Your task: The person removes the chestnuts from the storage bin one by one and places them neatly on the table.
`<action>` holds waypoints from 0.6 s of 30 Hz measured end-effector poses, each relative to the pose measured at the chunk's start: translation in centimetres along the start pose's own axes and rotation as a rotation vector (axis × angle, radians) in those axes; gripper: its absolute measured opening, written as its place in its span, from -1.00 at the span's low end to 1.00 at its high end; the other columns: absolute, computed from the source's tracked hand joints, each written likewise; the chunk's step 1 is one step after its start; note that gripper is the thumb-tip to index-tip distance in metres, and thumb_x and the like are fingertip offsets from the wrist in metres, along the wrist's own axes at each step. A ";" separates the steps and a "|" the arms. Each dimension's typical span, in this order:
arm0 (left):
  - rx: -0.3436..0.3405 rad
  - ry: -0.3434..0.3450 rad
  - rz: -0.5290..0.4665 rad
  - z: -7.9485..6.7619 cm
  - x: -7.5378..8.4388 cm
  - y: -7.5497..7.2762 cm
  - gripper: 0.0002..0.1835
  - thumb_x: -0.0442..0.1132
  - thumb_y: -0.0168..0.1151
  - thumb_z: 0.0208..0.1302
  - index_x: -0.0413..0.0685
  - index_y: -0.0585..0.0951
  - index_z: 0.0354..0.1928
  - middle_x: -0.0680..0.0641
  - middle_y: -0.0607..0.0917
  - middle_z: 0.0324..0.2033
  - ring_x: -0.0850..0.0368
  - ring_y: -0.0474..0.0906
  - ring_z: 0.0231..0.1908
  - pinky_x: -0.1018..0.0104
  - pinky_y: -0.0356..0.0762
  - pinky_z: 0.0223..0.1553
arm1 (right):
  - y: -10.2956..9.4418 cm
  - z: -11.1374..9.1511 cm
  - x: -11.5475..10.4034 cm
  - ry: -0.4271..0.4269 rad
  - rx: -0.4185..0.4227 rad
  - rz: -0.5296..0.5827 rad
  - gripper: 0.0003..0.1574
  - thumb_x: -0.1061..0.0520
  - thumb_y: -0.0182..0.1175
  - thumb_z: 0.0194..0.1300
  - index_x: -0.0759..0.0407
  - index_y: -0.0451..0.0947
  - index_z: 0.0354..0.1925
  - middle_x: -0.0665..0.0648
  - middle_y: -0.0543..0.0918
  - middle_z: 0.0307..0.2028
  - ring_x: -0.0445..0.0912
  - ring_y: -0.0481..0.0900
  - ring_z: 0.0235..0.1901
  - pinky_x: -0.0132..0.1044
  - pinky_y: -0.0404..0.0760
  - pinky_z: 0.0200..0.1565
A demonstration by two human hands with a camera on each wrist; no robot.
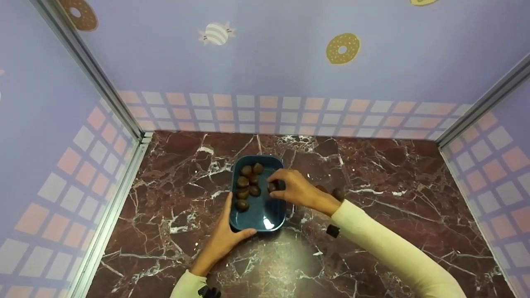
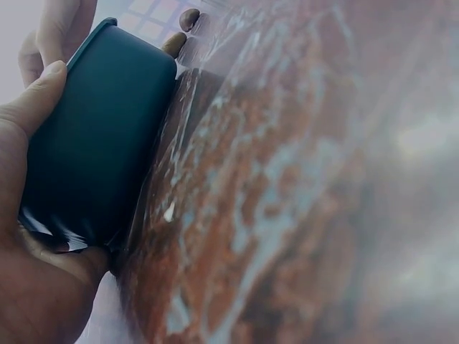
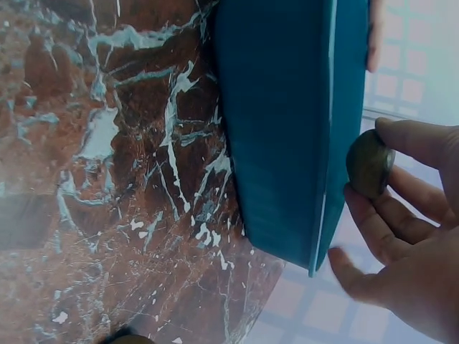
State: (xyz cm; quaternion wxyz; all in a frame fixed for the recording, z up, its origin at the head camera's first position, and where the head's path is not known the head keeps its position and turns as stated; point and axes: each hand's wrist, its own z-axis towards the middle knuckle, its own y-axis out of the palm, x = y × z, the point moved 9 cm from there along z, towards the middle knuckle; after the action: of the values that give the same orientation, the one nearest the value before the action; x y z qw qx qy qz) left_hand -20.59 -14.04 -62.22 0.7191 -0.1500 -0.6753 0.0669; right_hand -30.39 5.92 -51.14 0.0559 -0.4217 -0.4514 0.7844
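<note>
A dark blue-green rectangular box (image 1: 265,211) lies on the marbled surface with several brown chestnuts (image 1: 242,182) along its left side. My left hand (image 1: 223,238) grips the box at its near left corner, thumb over the front rim and fingers along the left wall. Over the right half of the box, my right hand (image 1: 296,188) pinches a single chestnut (image 3: 369,165) between thumb and fingertips. In the right wrist view that chestnut is right at the box's rim (image 3: 326,143), held from the side.
Two more chestnuts lie on the marbled table (image 1: 165,207) beyond the right wrist, one (image 1: 338,193) in plain sight and the other (image 1: 321,188) partly hidden. Purple panels with a checked border (image 1: 269,109) enclose the table at the back and sides.
</note>
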 end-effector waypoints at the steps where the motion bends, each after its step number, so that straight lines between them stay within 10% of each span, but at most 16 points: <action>1: -0.002 -0.001 0.003 0.0 0.0 0.0 0.43 -0.02 0.75 0.18 0.00 -0.13 0.83 -0.30 0.00 0.75 -0.33 -0.01 0.70 -0.38 0.03 0.62 | -0.2 -0.2 -0.1 -0.004 0.010 0.008 -0.58 0.28 0.61 0.28 0.33 0.78 0.09 0.23 0.81 -0.02 0.11 0.78 -0.02 0.05 0.75 0.10; 18: 0.013 0.017 -0.009 0.1 0.2 0.0 0.42 -0.06 0.77 0.16 -0.01 -0.08 0.82 -0.30 0.04 0.74 -0.28 0.01 0.70 -0.30 0.01 0.64 | -3.5 -4.3 0.5 0.060 0.105 0.169 -0.60 0.37 0.58 0.26 0.37 0.74 0.06 0.20 0.75 -0.10 0.12 0.79 -0.15 0.03 0.82 -0.03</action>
State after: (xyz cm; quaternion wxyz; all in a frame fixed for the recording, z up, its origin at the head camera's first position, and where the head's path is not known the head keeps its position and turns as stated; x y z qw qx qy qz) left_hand -20.64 -14.00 -62.01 0.7259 -0.1429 -0.6694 0.0669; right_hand -28.68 11.06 -49.85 0.0252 -0.4780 -0.3708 0.7959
